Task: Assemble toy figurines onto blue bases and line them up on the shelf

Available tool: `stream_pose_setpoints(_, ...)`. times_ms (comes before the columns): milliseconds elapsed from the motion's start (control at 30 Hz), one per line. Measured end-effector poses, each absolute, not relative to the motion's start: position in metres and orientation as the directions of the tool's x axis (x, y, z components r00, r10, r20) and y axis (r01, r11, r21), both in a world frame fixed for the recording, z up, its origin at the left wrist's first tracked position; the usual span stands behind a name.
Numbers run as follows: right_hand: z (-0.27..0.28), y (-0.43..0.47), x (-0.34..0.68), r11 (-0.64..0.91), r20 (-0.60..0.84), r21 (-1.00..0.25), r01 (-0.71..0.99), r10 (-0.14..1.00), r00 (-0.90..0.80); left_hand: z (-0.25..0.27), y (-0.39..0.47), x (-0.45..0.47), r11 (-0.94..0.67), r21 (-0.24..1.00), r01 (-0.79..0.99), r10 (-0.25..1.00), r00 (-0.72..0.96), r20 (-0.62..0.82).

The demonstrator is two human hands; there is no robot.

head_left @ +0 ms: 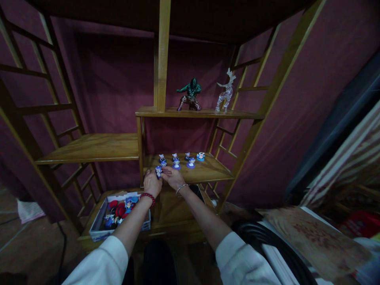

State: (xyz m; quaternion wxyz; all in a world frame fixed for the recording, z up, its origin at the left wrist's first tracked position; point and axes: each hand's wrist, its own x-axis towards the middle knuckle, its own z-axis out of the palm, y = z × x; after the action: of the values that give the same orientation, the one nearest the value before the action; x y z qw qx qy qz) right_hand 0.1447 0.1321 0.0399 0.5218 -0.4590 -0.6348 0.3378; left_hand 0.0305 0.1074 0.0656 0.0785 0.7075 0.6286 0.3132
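Both arms are pointing forward, the left overlapping an open box [100, 234] of toys in view. The left hand [152, 181] is holding a small purple-and-white figurine [158, 171], its fingers closed around it. The right hand [174, 177] is bringing its fingertips against the figurine's right side; their grip cannot be told. Just beyond, purple-based figurines [176, 164] are standing on a shelf [208, 171], darker figurines [174, 156] behind. Above, a green figure [192, 89] and a clear deer [226, 94] are standing.
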Motion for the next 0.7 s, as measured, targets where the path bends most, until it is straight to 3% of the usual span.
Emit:
stream_pose_setpoints(233,0.043,0.121,0.161,0.374,0.448,-0.853,0.363,0.883,0.144,0.060,0.113,0.034,-0.158,0.564,0.811,0.932,-0.067,0.357)
stream_pose_setpoints(500,0.046,0.121,0.186,0.212,0.467,-0.785,0.582,0.820,0.332,0.065,0.110,0.037,-0.114,0.537,0.836,0.927,-0.105,0.361)
stream_pose_setpoints(700,0.051,0.119,0.184,0.154,0.432,-0.719,0.677,0.863,0.263,0.065,0.114,0.040,-0.090,0.551,0.830,0.924,-0.136,0.356)
